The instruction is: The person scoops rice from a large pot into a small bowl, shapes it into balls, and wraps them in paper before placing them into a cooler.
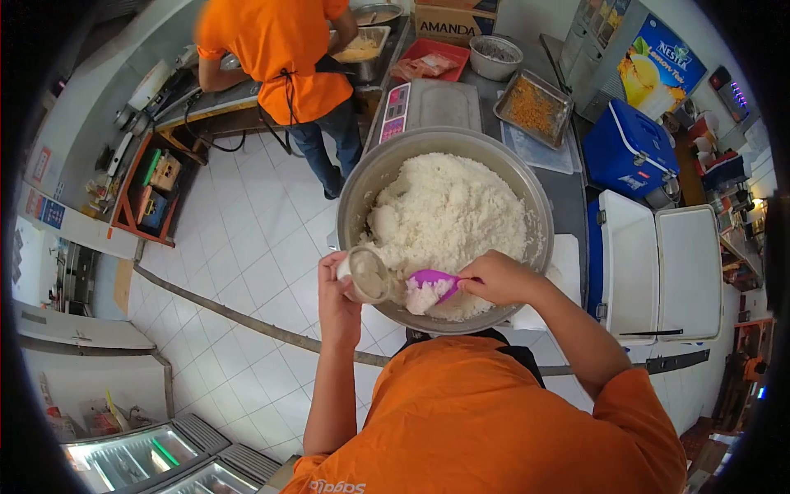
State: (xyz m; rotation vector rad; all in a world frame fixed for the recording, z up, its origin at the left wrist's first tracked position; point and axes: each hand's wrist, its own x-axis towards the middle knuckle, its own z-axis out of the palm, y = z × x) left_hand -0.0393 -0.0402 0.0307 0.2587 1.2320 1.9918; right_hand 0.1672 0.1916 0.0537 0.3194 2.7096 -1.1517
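Hands: left hand (333,298) closed around a clear cup (368,276), fingers wrapped about its side; right hand (494,278) shut on the handle of a purple scoop (444,281). You have no open gap showing in either grip.
Cup: mouth tipped up toward you, at the pot's near-left rim. Looks thin-walled; squeeze too hard and it may buckle. Whether it touches the rim, can't tell.
Scoop load: white rice (422,298) clumped at the tip, bulging over the edge. Roll your wrist or knock the cup and the clump could drop, as it seems loosely seated.
Rim gap: cup sits partly beyond the pot, so stray grains may land on the floor (255,288) rather than back inside.
Pot: wide, grey metal pot (539,202) on the desk (573,193), right in front of you.
Main rice: white, fluffy, lumpy in places, mounded high (461,198); lower toward you, some grains stuck to the wall.
Beyond: a scale (443,105), and right of it a tray (559,132) of orange-brown crumbs.
Far left: a co-worker (288,49) in orange, turned away.
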